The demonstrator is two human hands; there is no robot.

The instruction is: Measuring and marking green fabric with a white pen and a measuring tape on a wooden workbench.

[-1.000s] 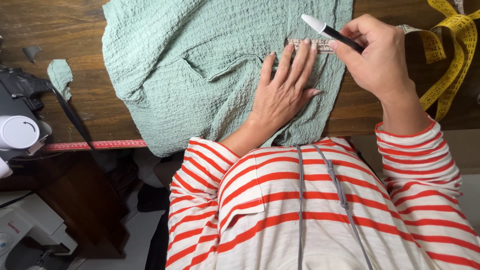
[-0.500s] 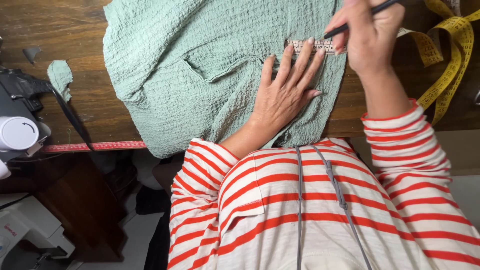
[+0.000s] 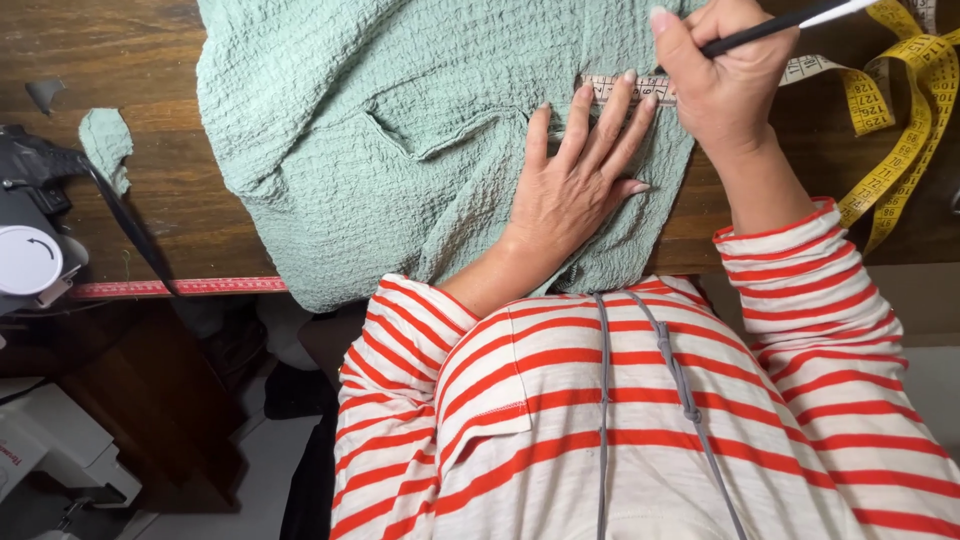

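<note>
A crinkled sage-green cloth (image 3: 400, 130) lies spread on the dark wooden table (image 3: 150, 210). My left hand (image 3: 575, 180) rests flat on the cloth with fingers apart, fingertips pressing a pale measuring tape strip (image 3: 610, 88) against it. My right hand (image 3: 725, 75) hovers just right of those fingertips, gripping a black pen with a white end (image 3: 790, 20); its tip is hidden behind my fingers, over the tape and cloth.
A yellow tape measure (image 3: 895, 120) coils at the table's right. A red ruler strip (image 3: 180, 287) runs along the front edge. A sewing machine part with a white round knob (image 3: 30, 255) stands at left, next to a small green scrap (image 3: 105, 145).
My right hand has swung the pen from pointing up-left to pointing up-right and lowered onto the tape by my left fingertips. My left hand has stayed flat on the cloth.
</note>
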